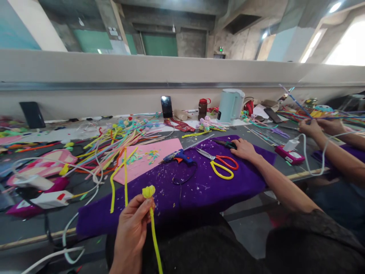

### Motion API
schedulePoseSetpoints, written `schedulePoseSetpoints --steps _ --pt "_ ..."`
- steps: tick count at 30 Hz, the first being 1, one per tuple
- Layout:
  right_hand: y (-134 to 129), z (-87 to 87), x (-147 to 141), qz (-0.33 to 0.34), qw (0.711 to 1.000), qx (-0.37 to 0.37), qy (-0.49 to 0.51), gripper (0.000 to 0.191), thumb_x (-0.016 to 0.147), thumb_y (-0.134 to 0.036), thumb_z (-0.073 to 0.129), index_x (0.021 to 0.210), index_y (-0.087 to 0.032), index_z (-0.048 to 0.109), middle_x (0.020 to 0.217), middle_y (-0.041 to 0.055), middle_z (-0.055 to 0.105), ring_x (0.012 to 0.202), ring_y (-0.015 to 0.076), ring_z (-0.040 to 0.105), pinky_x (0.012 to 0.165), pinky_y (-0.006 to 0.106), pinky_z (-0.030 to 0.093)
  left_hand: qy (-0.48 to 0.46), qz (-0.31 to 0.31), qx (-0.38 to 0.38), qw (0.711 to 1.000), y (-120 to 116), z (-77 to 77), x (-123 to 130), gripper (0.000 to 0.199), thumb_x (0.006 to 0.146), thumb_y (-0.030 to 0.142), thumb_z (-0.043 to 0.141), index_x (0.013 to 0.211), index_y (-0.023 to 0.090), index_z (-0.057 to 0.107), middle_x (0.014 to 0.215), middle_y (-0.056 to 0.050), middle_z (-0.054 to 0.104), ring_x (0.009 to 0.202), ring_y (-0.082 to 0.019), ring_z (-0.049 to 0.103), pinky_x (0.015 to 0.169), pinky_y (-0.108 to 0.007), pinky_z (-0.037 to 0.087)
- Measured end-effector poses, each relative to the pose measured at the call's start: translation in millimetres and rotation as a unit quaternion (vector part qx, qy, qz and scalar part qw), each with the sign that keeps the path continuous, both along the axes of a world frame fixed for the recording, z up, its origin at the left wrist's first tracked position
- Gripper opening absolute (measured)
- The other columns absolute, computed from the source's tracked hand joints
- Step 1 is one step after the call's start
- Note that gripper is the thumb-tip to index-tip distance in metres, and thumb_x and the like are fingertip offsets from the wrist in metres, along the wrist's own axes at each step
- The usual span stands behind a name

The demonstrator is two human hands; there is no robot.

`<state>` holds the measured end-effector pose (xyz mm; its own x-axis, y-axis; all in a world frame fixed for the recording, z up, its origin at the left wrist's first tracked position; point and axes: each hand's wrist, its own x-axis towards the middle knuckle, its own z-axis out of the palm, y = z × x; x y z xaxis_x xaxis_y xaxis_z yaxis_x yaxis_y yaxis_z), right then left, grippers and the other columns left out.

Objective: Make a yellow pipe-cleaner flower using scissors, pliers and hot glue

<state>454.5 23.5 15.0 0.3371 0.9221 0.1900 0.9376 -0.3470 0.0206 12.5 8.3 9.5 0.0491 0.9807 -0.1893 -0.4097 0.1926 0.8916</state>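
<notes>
My left hand [132, 228] pinches a yellow pipe cleaner flower [148, 191] just below its bunched head, and its stem [155, 239] hangs down toward my lap. On the purple cloth [205, 190], my right hand [243, 148] has its fingers closed over the end of dark-handled pliers [226, 144], partly hidden by the fingers. Beside them lie scissors [224, 164] with one red and one yellow handle loop, blades apart. A blue glue gun [179, 156] rests left of the scissors. Two bent yellow pipe cleaners [126, 182] lie over the cloth's left part.
A pink sheet [168, 146] carries small cut pieces. Loose pipe cleaners [105, 146] pile up at left, near white cables [98, 167] and a magenta power strip [25, 208]. A phone [167, 106], bottle [202, 108] and kettle [229, 104] stand behind. Another person's hands [312, 127] work at right.
</notes>
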Motion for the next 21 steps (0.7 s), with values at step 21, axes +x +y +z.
schedulePoseSetpoints --steps 21 --pt "1 -0.8 21 -0.103 0.939 0.227 0.238 0.045 0.062 -0.039 0.062 0.101 -0.017 0.063 0.108 0.0126 0.057 0.11 0.0349 0.045 0.09 0.045 0.034 0.029 -0.008 0.037 0.999 5 -6.1 -5 0.027 0.054 0.026 0.077 0.066 0.015 0.055 0.053 0.005 0.056 0.039 -0.004 0.042 0.036 -0.013 0.033"
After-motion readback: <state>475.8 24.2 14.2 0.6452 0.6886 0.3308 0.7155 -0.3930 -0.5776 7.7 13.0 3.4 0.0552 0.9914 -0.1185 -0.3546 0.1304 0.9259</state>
